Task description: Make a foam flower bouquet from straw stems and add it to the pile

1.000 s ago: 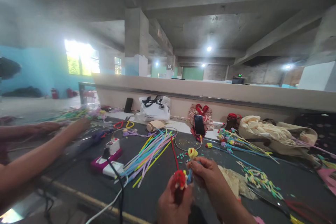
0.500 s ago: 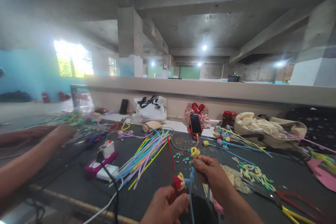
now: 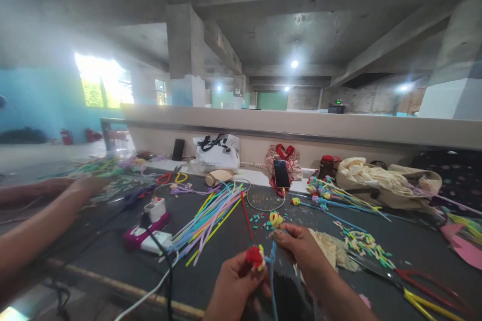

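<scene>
My left hand (image 3: 235, 283) is closed on a red pipe-cleaner flower (image 3: 253, 257) with pale yellow bits on its right side. My right hand (image 3: 303, 246) pinches a blue pipe-cleaner stem (image 3: 273, 276) just below a yellow pipe-cleaner flower (image 3: 276, 219). The red flower joins this stem from the left through a short blue side piece. The stem's lower end runs down out of view. Beyond my hands lie small cut green and purple pieces (image 3: 258, 219) and a single red pipe cleaner (image 3: 246, 215).
A pile of coloured pipe cleaners (image 3: 211, 220) lies left, beside a purple-and-white power strip (image 3: 148, 235) with cords. Scissors (image 3: 410, 286) and cut bits (image 3: 365, 246) are right. A phone (image 3: 281, 174) stands behind. Another person's arms (image 3: 48, 220) reach in at left.
My left fingers have moved up and now grip the red flower itself. My right hand, with the yellow flower, has shifted slightly left.
</scene>
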The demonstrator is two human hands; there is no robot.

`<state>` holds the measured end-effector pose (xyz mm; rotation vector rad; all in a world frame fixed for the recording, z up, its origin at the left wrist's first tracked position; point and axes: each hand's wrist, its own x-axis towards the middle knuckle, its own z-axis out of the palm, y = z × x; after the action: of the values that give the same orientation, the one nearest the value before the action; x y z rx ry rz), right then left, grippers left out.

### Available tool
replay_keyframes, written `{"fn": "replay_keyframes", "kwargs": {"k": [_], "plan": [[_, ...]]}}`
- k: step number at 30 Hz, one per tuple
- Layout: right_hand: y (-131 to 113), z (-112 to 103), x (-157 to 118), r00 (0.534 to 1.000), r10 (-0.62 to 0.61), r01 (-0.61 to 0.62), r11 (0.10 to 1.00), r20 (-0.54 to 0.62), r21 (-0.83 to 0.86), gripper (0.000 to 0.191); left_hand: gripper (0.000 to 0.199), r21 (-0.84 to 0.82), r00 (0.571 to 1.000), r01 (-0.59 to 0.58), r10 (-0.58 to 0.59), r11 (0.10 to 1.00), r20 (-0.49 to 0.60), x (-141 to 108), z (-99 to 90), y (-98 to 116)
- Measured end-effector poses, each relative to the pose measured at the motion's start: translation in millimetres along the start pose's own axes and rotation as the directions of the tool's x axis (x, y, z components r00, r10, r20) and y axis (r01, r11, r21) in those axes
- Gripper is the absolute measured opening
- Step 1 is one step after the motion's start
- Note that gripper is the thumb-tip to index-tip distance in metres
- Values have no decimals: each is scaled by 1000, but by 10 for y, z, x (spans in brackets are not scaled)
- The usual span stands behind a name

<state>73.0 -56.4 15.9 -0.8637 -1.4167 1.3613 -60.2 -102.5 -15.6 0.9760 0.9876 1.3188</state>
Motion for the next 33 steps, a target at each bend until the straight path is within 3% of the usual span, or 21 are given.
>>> {"fn": "replay_keyframes", "kwargs": {"k": [3,6,10,15,18,22,26,29,33], "plan": [[14,23,-9,1000,-13,13,999,-9,-41,25,35,-177,980,-23,-13,984,-198,14,72,-86],[17,40,-29,998,-55,53,994,-21,-92,24,41,-332,968,-21,-64,943,-244,5,147,-135],[-15,72,-66,993,-114,111,981,-12,-161,24,39,-331,979,31,-96,943,-181,-19,170,-144],[-30,135,-126,984,-171,175,970,39,-168,23,34,-283,991,132,-133,950,13,-34,103,-147],[-16,160,-150,978,-208,206,953,14,-222,20,34,-275,983,184,-174,944,63,-62,104,-144],[-10,163,-136,960,-280,269,918,1,-291,18,30,-367,985,129,-163,921,-63,-73,166,-137],[-16,150,-107,939,-343,309,868,-19,-388,18,38,-236,967,-21,-40,972,-251,-27,185,-154],[-10,162,-106,942,-325,271,882,-81,-385,19,36,-138,945,-59,11,989,-328,18,155,-172],[33,202,-107,938,-313,251,908,-146,-334,22,40,-200,922,-56,-26,978,-385,62,132,-185]]}}
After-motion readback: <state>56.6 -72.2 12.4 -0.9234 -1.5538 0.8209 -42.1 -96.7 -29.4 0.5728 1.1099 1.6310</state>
